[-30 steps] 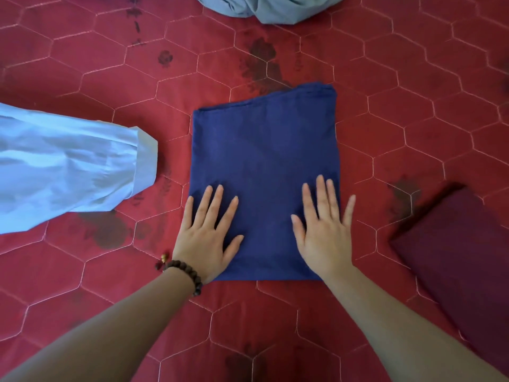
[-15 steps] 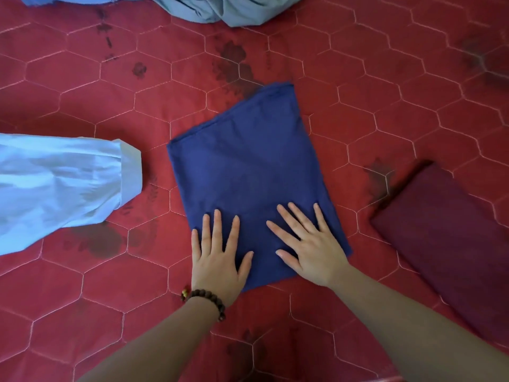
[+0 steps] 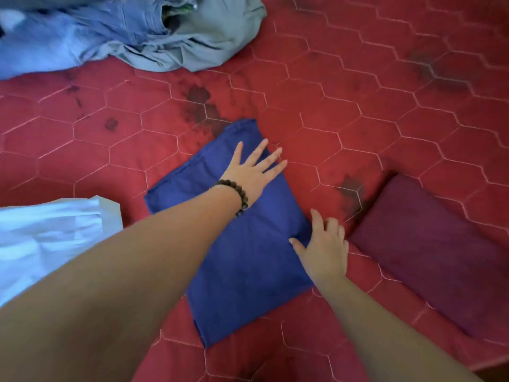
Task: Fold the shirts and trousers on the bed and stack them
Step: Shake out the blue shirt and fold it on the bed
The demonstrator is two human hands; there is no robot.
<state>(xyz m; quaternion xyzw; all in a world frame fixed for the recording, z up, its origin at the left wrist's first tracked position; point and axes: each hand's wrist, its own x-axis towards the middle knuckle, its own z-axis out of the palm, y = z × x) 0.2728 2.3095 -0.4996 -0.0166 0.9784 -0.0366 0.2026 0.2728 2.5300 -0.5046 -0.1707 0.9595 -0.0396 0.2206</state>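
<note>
A folded dark blue garment (image 3: 242,260) lies flat on the red quilted bed (image 3: 385,111), turned at an angle. My left hand (image 3: 254,169), with a bead bracelet at the wrist, lies flat with spread fingers on the garment's far right corner. My right hand (image 3: 325,246) is at the garment's right edge, thumb on the cloth and fingers curled at the edge; whether they pinch it is unclear. A folded maroon garment (image 3: 440,255) lies just to the right.
A crumpled heap of grey-green and light blue clothes (image 3: 154,34) sits at the far left. A pale blue shirt (image 3: 49,238) lies at the left edge beside my left arm. Dark stains mark the quilt.
My left hand has moved from the garment's near edge to its far right corner. My right hand has slid to the right edge. The blue garment has turned further and the view has shifted.
</note>
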